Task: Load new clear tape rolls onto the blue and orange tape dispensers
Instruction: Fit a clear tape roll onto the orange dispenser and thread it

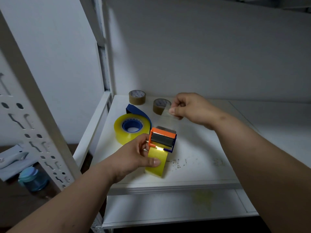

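The orange tape dispenser [162, 139] stands over the white shelf [193, 158] with a yellowish clear tape roll [157, 163] in it. My left hand [134, 157] grips that roll, thumb on its face. My right hand [190, 106] pinches the free end of a clear tape strip [170, 118] drawn up and away from the dispenser's metal blade end. Behind the left hand lies the blue dispenser [134, 113], with another clear tape roll [132, 130] around its blue hub.
Two brown tape rolls [137, 97] [160, 106] stand at the back of the shelf. A white perforated rack upright [33, 125] rises at left; beside it below sit a blue-lidded jar [32, 179] and a white tool. Dirty marks spot the shelf near the front.
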Available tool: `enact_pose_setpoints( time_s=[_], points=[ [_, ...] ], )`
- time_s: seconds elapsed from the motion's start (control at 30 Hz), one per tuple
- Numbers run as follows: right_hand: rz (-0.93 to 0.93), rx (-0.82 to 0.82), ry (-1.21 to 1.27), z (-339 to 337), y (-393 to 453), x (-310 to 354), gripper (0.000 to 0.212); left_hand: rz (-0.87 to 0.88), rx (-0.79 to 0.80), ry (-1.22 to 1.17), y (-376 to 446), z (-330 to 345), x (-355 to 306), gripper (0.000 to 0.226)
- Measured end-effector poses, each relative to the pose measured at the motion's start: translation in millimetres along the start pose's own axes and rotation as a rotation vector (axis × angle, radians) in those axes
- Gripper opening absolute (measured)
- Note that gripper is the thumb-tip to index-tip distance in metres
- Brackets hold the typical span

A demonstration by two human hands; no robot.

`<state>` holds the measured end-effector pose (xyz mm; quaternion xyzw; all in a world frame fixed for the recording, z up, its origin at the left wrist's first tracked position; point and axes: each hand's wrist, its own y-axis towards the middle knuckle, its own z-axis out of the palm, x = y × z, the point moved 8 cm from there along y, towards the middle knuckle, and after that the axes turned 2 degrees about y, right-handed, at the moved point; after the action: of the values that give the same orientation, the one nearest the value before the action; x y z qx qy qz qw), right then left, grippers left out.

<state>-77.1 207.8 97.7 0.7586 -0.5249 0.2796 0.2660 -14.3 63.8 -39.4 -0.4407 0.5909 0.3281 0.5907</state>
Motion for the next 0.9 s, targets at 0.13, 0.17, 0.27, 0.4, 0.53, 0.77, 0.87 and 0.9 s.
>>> enact_pose_setpoints(
  time_s=[0.13,0.17,0.27,0.4,0.53,0.77,0.87,0.9],
  points=[
    [0.040,0.087,0.068,26,-4,-17,0.011,0.002,0.026,-0.028,-5,1,4,0.073],
    [0.053,0.103,0.077,31,-5,-21,0.013,0.002,0.034,-0.035,-6,2,5,0.073],
    [0.112,0.184,0.129,50,-11,-32,0.012,0.010,0.054,-0.040,-9,4,7,0.072],
    [0.142,0.177,0.214,55,-14,-37,0.010,0.031,0.033,-0.020,-13,3,7,0.070],
    [0.178,0.152,0.263,58,-16,-40,0.013,0.041,0.033,0.009,-16,3,6,0.070],
    [0.194,-0.062,0.185,52,-19,-50,0.018,0.044,0.016,0.041,-17,3,5,0.071],
    [0.127,-0.257,0.272,32,-26,-46,0.025,0.042,0.008,0.022,-16,1,4,0.070],
    [0.082,-0.283,0.290,28,-29,-41,0.026,0.041,0.008,0.009,-14,1,4,0.070]
  ],
)
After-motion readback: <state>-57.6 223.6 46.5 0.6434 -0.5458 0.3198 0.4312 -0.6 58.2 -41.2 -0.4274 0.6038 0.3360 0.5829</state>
